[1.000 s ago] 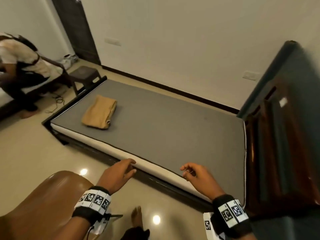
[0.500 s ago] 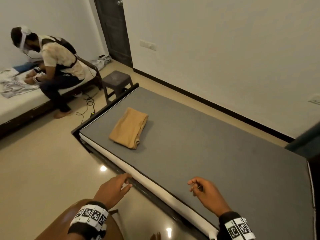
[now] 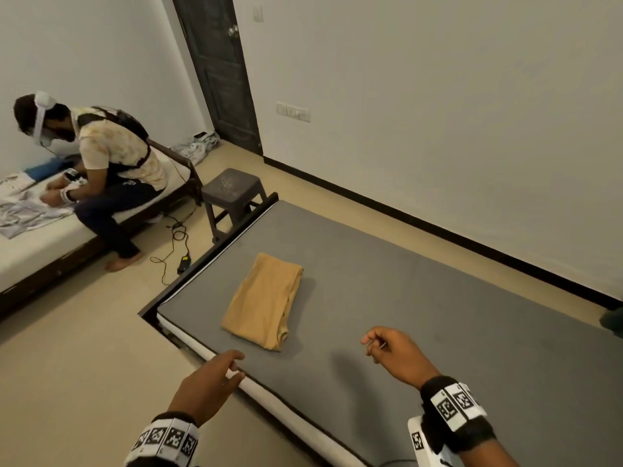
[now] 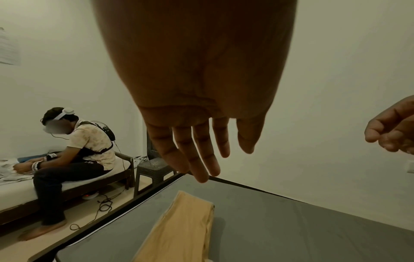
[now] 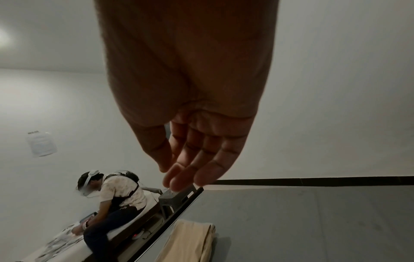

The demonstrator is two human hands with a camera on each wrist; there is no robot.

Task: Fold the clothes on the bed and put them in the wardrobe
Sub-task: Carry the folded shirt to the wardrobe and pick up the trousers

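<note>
Head cam: high, tilted down across the grey mattress bed, both hands low in frame, dark door at the far wall. Left wrist cam: just behind the left hand, low over the bed, facing the far corner. Right wrist cam: same setup behind the right hand, facing the wall. All three share the folded tan cloth and the seated person in the pale shirt.

A bed with a grey mattress top (white along its side edge) sits in a dark frame on the beige floor. One folded tan garment lies flat on it, near the foot-end corner.
</note>
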